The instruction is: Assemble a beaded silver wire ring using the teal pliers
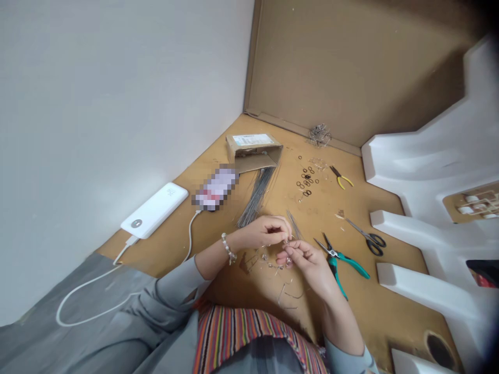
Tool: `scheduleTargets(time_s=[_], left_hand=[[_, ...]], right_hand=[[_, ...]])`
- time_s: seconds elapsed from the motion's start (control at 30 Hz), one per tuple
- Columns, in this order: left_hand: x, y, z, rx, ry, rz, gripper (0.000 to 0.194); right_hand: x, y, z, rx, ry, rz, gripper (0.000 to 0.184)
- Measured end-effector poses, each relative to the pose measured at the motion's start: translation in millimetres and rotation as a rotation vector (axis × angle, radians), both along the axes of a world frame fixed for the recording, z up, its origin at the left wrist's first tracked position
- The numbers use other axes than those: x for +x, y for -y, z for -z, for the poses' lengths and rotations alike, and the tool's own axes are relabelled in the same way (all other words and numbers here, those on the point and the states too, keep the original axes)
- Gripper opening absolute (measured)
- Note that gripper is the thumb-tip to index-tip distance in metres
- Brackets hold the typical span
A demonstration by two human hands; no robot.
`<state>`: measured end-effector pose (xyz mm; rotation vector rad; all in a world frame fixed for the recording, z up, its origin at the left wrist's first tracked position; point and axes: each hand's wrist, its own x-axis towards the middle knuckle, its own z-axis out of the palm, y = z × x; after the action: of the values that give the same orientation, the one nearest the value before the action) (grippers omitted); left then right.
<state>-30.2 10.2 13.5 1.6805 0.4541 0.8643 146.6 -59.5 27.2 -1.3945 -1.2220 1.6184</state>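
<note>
From afar, I'm watching left hand [275, 228] and right hand [307, 259] pinching bead string [270, 265]; seemingly adjusting fine join, next move probably calling for steady grip.

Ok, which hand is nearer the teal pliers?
Right. The right hand is just left of the teal pliers; the left hand is farther left, on the other side of the right hand from them.

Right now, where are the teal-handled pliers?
In the head view, the teal-handled pliers lie open on the tabletop, just right of the right hand, beside the black-handled scissors.
</note>
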Motion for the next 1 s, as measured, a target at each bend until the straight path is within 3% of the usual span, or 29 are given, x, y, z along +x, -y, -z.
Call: scheduleTargets(time_s=[0.2,0.33,0.77,1.0], left_hand=[[1.9,1.6,1.9,-0.338,0.035,0.003,0.025],[3.1,1.5,6.6,-0.473,-0.016,-0.044,0.027],[2.3,2.0,10.9,-0.51,0.03,0.011,0.03],[3.9,2.3,10.1,-0.505,0.022,-0.033,0.031]], right_hand=[[3.0,-0.7,-0.4,-0.041,-0.03,-0.014,0.034],[2.6,-0.3,-0.5,-0.023,-0.031,0.003,0.033],[1.9,2.0,-5.2,-0.047,-0.062,0.029,0.035],[-1.6,1.3,-5.9,0.011,-0.042,0.053,0.041]])
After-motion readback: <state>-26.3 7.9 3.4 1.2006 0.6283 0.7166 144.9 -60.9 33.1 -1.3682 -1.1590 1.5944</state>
